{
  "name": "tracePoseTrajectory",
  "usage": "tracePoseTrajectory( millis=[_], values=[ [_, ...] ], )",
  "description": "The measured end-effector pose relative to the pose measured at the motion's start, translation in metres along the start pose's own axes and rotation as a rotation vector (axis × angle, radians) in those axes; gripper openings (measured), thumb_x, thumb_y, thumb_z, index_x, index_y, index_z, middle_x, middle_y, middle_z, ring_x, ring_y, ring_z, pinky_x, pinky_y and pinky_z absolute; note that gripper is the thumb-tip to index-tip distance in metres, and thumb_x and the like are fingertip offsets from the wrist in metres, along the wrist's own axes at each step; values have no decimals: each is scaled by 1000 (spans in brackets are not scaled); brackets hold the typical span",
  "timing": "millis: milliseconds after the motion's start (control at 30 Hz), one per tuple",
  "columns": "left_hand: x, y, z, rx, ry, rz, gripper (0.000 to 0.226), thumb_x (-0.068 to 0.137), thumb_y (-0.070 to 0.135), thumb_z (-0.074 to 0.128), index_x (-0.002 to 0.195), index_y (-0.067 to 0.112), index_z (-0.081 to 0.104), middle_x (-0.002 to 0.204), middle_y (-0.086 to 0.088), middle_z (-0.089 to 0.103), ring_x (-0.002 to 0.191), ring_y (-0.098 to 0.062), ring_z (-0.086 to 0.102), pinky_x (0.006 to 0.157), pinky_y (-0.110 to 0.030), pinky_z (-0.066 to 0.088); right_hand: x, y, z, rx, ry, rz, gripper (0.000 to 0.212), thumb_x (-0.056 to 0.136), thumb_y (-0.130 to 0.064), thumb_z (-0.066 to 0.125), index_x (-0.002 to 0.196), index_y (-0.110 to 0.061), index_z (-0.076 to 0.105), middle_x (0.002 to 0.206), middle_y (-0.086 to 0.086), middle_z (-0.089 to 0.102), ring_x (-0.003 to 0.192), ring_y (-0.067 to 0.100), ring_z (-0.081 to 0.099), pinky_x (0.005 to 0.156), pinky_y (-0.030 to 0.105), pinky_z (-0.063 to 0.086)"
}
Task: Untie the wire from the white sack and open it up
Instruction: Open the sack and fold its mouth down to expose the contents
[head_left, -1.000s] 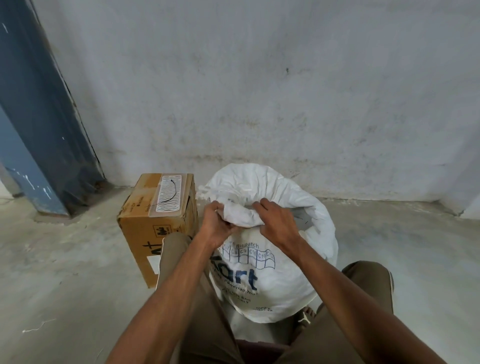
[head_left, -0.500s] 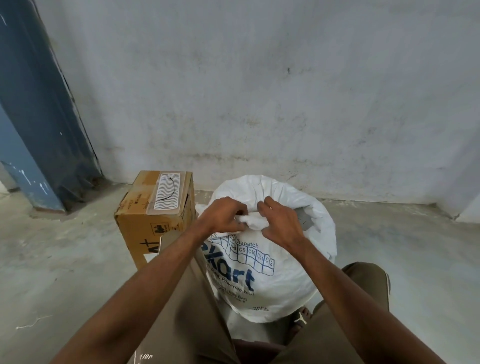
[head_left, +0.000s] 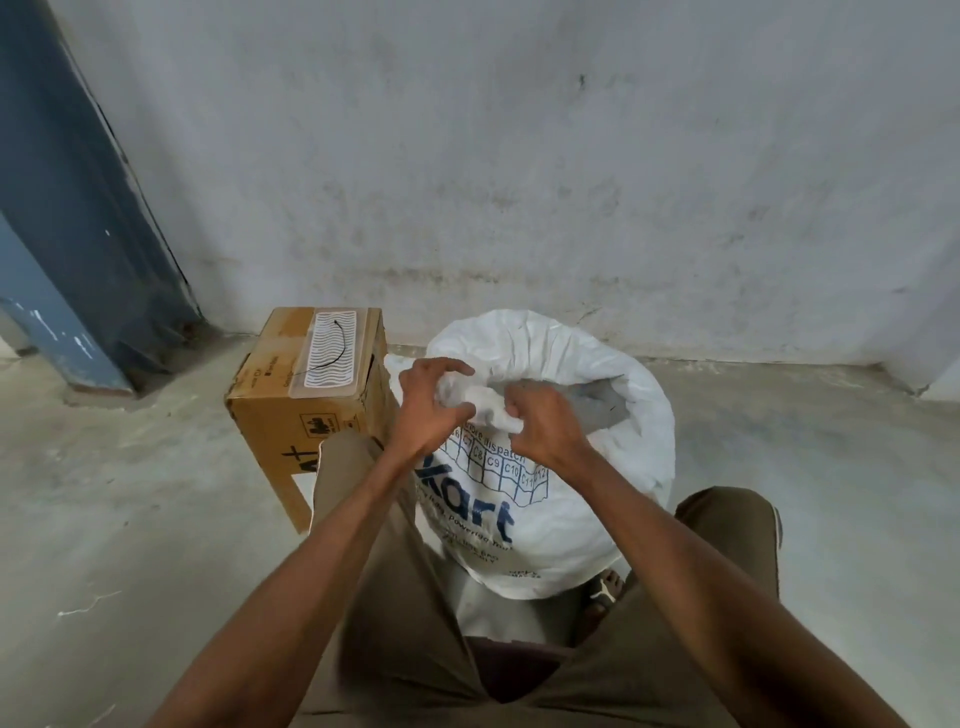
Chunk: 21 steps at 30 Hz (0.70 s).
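A grey wall (head_left: 519, 156) rises behind the concrete floor (head_left: 130, 519). The sack (head_left: 561, 519) stands on the floor between the person's knees, just beside a box (head_left: 306, 415). Left hand (head_left: 426, 410) and right hand (head_left: 545, 426) both pinch its bunched neck; no wire can be made out.

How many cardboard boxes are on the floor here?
1. The cardboard box stands on the floor just left of the white sack, near the wall. The sack may hide others.
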<state>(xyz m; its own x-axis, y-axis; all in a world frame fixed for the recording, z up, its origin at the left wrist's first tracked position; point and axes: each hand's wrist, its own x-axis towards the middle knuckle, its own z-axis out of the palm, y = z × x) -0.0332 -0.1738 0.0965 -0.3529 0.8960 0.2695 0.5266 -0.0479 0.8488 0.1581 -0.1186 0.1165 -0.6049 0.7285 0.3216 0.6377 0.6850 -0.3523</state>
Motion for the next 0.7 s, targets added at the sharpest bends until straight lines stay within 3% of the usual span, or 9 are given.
tracePoseTrajectory(
  millis=[100, 200, 300, 400, 467, 533, 600, 633, 700],
  values=[
    [-17, -7, 9, -361, 311, -553, 53, 74, 37, 72, 122, 23, 55, 118, 0, 61, 100, -21, 66, 69, -33, 62, -9, -2, 27, -223, 16, -29, 42, 57, 3, 69, 95, -14, 65, 73, 1, 62, 54, 28, 60, 45, 27, 43],
    [-16, -13, 11, -749, 222, -835, 35, 87, 22, 77, 114, 3, 65, 106, -9, 72, 91, -23, 70, 66, -31, 61, -20, -13, 42, -388, 40, -165, 52, 47, 11, 68, 92, -14, 67, 68, 1, 58, 44, 25, 53, 43, 23, 27],
    [-7, -13, 7, -992, 230, -911, 30, 93, -4, 64, 122, -8, 61, 115, -24, 70, 100, -36, 70, 62, -38, 62, -19, -15, 42, -351, 30, -228, 48, 52, 5, 70, 93, -19, 64, 74, -2, 57, 50, 24, 56, 46, 23, 24],
    [-1, -10, 5, -1195, 285, -985, 37, 95, -12, 48, 129, -3, 59, 124, -24, 64, 104, -37, 64, 67, -48, 57, -10, -10, 41, -100, -15, -122, 33, 65, -29, 77, 86, -22, 51, 80, -6, 51, 60, 20, 56, 48, 26, 32],
    [3, -11, 5, -1260, 281, -1004, 42, 94, -11, 41, 129, 1, 62, 128, -22, 64, 117, -38, 62, 74, -51, 57, -5, -10, 43, 65, 21, -20, 43, 68, -51, 78, 87, -24, 49, 88, -10, 49, 70, 14, 54, 53, 30, 43],
    [6, -14, 13, -1287, 255, -1044, 40, 96, -4, 37, 123, 1, 66, 124, -22, 67, 120, -38, 61, 82, -52, 56, 2, -10, 47, 118, 39, 58, 61, 63, -56, 81, 106, -24, 50, 104, -6, 51, 87, 14, 55, 66, 33, 50],
    [14, -17, 21, -1186, 251, -1072, 37, 104, 7, 34, 114, -6, 66, 120, -26, 66, 115, -40, 60, 95, -51, 49, 10, -11, 51, 83, -66, 99, 77, 59, -61, 79, 120, -27, 48, 114, -5, 55, 101, 16, 55, 79, 37, 51],
    [18, -22, 25, -1125, 262, -1064, 41, 108, 12, 29, 108, -8, 65, 115, -27, 64, 107, -41, 59, 97, -48, 45, 14, -13, 53, 72, -123, 113, 72, 58, -64, 77, 116, -29, 52, 110, -6, 60, 100, 17, 58, 79, 37, 52],
    [19, -24, 20, -1042, 198, -1005, 41, 108, 15, 26, 91, 2, 61, 93, -18, 61, 84, -31, 58, 83, -44, 47, 19, -15, 54, 115, -162, 161, 45, 59, -57, 78, 89, -31, 56, 84, -11, 64, 79, 14, 63, 66, 32, 51]
  ],
)
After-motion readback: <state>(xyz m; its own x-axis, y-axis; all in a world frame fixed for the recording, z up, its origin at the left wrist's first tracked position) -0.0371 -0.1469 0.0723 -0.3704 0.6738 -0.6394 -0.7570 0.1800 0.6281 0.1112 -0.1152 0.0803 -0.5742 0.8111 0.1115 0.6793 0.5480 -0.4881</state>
